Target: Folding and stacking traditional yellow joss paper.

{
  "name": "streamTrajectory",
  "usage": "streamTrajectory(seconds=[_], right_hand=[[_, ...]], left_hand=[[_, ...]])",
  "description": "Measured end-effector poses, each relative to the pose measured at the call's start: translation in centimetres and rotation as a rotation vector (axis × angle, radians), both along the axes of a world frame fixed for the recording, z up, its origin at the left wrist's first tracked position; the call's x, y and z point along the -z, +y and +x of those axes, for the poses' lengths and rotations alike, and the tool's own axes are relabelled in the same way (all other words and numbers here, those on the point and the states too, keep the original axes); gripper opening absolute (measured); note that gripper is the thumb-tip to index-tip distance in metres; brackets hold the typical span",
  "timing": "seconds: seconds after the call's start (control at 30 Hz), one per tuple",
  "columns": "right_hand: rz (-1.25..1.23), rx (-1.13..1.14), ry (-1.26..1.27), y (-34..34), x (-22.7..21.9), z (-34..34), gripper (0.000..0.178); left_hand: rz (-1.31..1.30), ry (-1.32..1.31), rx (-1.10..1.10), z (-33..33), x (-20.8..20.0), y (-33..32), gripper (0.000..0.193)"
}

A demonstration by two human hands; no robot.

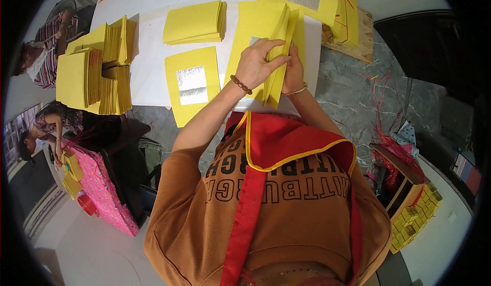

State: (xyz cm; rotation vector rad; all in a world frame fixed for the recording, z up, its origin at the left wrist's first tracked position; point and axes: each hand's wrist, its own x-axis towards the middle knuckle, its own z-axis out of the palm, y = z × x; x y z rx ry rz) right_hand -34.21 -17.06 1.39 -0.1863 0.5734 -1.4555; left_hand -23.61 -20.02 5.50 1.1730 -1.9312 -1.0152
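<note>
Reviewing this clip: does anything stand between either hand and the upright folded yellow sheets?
Nothing visible does: the left hand and right hand both touch the folded yellow sheets, though the sheets partly hide the right hand.

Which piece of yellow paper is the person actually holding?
The folded yellow paper standing on edge between the left hand and right hand; neither touches the flat stack or silver-patched sheet lying farther left.
</note>
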Motion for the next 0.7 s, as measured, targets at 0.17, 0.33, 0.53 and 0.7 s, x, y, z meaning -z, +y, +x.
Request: streamTrajectory(seconds=[0.17,0.33,0.53,0.7], right_hand=[[-0.02,0.019,0.084,-0.1,0.5,-0.1,0.039],[0.016,-0.008,0.009,-0.2,0.7,0.0,0.041],[0.05,-0.067,-0.07,0.0,2.2,-0.6,0.047],[-0.063,-0.147,-0.278,0.2,1.8,-1.0,0.049]], left_hand=[[-0.032,0.019,-0.003,-0.1,0.2,-0.1,0.038],[-0.075,-0.011,0.009,-0.1,0.3,-0.2,0.039],[0.029,0.021,0.015,0.4,0.5,-0.3,0.039],[0.108,0.058,0.031,0.7,0.0,-0.3,0.036]])
